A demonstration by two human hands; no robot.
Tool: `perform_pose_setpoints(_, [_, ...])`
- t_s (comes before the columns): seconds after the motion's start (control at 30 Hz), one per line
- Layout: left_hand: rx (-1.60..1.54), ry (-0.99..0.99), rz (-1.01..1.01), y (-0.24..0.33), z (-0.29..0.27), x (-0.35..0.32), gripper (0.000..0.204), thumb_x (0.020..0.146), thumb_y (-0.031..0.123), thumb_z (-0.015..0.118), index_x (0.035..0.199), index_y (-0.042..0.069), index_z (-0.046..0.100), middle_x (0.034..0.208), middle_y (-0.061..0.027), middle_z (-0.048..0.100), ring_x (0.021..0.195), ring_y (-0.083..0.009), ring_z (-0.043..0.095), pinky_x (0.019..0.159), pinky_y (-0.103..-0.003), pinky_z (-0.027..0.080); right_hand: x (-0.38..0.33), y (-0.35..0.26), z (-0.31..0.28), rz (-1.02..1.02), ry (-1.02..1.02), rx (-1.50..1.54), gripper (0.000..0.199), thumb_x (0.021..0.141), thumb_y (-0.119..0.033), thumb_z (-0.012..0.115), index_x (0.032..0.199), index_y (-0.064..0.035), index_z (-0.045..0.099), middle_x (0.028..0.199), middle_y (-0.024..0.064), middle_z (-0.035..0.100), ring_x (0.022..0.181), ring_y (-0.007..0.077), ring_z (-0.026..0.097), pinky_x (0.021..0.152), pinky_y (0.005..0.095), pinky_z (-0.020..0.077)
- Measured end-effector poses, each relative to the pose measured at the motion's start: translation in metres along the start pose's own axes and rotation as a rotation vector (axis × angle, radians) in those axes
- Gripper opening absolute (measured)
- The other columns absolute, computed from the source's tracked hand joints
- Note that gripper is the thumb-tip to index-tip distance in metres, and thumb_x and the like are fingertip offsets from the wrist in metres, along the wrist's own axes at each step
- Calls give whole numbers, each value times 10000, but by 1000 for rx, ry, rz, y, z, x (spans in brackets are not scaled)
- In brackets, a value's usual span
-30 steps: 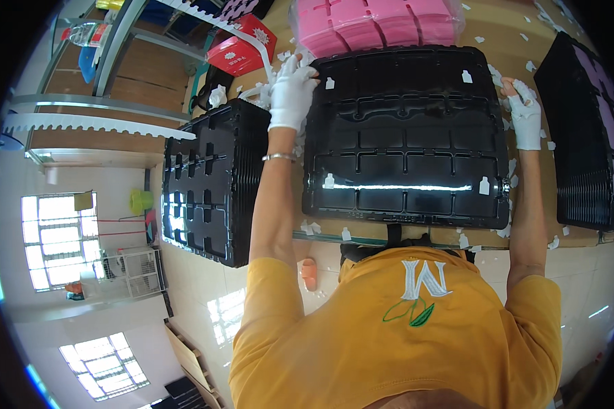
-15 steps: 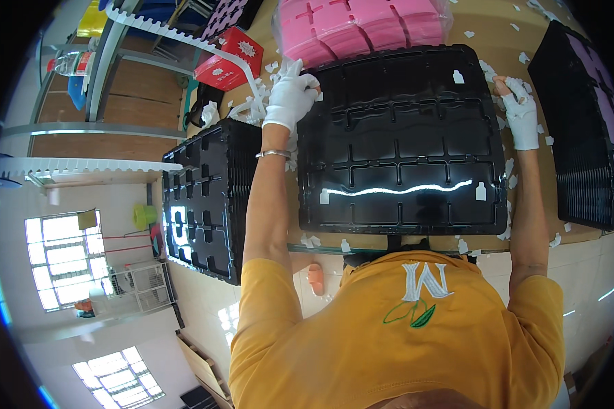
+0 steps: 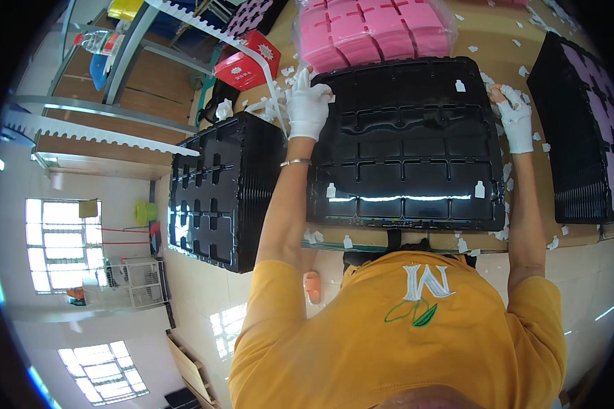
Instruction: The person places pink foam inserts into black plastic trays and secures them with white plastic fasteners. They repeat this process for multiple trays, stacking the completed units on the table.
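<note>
In front of me lies a black plastic tray [image 3: 402,146] with moulded compartments, seemingly at the top of a pile. Small white bottle-shaped labels sit near its corners, such as one at the upper right [image 3: 460,86] and one at the lower left [image 3: 331,190]. My left hand [image 3: 308,105], in a white glove with bare fingertips, is at the tray's far left corner, thumb and finger closed at a white label [image 3: 331,99]. Beside the far right edge, my gloved right hand [image 3: 515,119] has its bare fingertips curled together; what they grip is hidden.
A stack of black trays [image 3: 215,194] stands at left, another with purple inserts [image 3: 583,129] at right. Wrapped pink foam [image 3: 375,34] lies behind, beside a red box [image 3: 249,61]. White scraps litter the brown tabletop [image 3: 481,44]. A metal rack [image 3: 126,54] rises at left.
The view has shifted slightly. Both hands stay at the tray's far corners, and the bright reflection across the tray has straightened. The white label remains at my left fingertips.
</note>
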State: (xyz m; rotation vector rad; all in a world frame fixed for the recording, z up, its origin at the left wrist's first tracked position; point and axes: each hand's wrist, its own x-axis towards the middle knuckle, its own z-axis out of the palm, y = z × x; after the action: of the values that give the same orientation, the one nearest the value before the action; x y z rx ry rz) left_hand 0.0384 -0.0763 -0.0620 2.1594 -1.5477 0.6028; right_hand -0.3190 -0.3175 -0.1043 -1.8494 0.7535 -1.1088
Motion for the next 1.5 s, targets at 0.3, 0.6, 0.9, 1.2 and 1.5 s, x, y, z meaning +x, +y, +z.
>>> perform_pose_setpoints(0.3, [-68,-236,-108,-15,1,11,151,720,147,697,861,93,699,1366,-179,495,1239,-375,492,1019,-406,416,4,15,-5,-15,20,-72,238,930,-238,625,986,-14,679,795,-9,591,748,75,507,705,226,415])
perform_pose_setpoints(0.6, [-192,-241,-44,-14,5,7,147,718,101,687,863,90,673,1387,-225,454,1253,-389,474,1013,-427,418,0,22,-11,43,43,-124,235,922,-250,629,972,-26,677,775,-5,589,716,77,503,667,229,404])
perform_pose_setpoints(0.9, [-41,-41,-33,-1,-9,-3,170,704,48,682,865,101,688,1352,-198,487,1192,-389,513,1003,-415,417,9,10,-10,172,55,120,234,911,-259,650,1009,-54,706,806,-9,610,638,39,459,568,202,366])
perform_pose_setpoints(1.2, [184,-260,-226,30,-126,-49,126,820,115,567,871,80,676,1148,-127,634,1017,-321,623,874,-407,493,7,22,-21,227,134,156,225,907,-191,664,1069,-38,697,875,-2,659,651,28,497,566,171,383])
perform_pose_setpoints(1.5, [12,-360,-244,98,-144,-130,218,730,97,706,947,122,707,1064,-63,631,949,-308,605,763,-387,524,5,23,-22,306,48,130,264,936,-139,610,1168,-22,657,1046,18,671,869,36,583,689,163,422])
